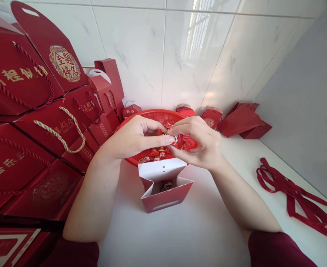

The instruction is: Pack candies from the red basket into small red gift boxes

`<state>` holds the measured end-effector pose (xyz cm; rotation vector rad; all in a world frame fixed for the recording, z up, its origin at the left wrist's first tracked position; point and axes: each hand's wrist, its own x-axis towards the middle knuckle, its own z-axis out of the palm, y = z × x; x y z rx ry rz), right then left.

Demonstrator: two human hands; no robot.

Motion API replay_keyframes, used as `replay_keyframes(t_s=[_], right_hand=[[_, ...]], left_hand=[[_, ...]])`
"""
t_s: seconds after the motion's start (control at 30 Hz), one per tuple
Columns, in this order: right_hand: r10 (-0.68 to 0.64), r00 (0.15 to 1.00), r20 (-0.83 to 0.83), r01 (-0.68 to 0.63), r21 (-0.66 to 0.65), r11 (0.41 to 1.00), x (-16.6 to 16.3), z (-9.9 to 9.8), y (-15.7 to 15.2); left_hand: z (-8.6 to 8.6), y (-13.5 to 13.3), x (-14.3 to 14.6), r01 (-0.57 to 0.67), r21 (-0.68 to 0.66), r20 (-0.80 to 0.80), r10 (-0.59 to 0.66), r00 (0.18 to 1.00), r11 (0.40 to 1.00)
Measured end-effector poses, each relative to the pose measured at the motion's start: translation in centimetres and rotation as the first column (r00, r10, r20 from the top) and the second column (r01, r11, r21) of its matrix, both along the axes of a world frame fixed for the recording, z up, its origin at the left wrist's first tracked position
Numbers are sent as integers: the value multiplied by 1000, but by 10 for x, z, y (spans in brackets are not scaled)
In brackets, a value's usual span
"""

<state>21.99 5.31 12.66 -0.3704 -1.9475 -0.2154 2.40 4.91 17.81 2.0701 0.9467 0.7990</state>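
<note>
A small red box [163,196] stands open on the white worktop [193,230], its flaps spread, and it serves as the marker for everything else. Directly above it, the left hand [135,137] and the right hand [202,144] meet, and the fingers of both are pinched shut on one small red sweet packet [177,139], which is held in the air over the box mouth and touches nothing else.

Judging from how things lie, the filling looks begun but far from finished. One printed packet [165,185] shows at the bottom of the box, the space above it is bare, and the flaps are not folded down. Just behind the box a red mesh basket [152,113] holds a heap of loose sweets [156,152].

Left of the box, large red gift boxes with cord handles [27,92] are stacked high. To its right, well apart, red ribbons [291,193] lie in a loose tangle. Behind the box, beyond the basket, several small folded cartons [243,120] lean at the foot of a glossy white tiled wall [152,48]. A plain grey wall [304,92] closes the right side.
</note>
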Motion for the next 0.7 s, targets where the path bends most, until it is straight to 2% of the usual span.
replay_keyframes(t_s=[0.1, 0.3, 0.47, 0.57, 0.7], right_hand=[[-1, 1000, 2, 1, -19, 1000, 0, 0, -1], [11, 1000, 10, -11, -24, 1000, -1, 0, -3], [75, 997, -23, -78, -117, 990, -3, -2, -1], [54, 997, -55, -62, -163, 985, -5, -3, -2], [-1, 998, -67, -15, -236, 972, -6, -6, -2]], left_hand=[[1, 1, -2, 6, -19, -21, -7, 1000, 1000], [1, 3, -11, 93, -46, -93, -97, 991, 995], [4, -1, -15, 8, 20, -88, -6, 996, 1000], [5, -2, -17, -49, -4, -47, 49, 998, 999], [4, 1, -19, -8, -34, -59, 6, 998, 999]])
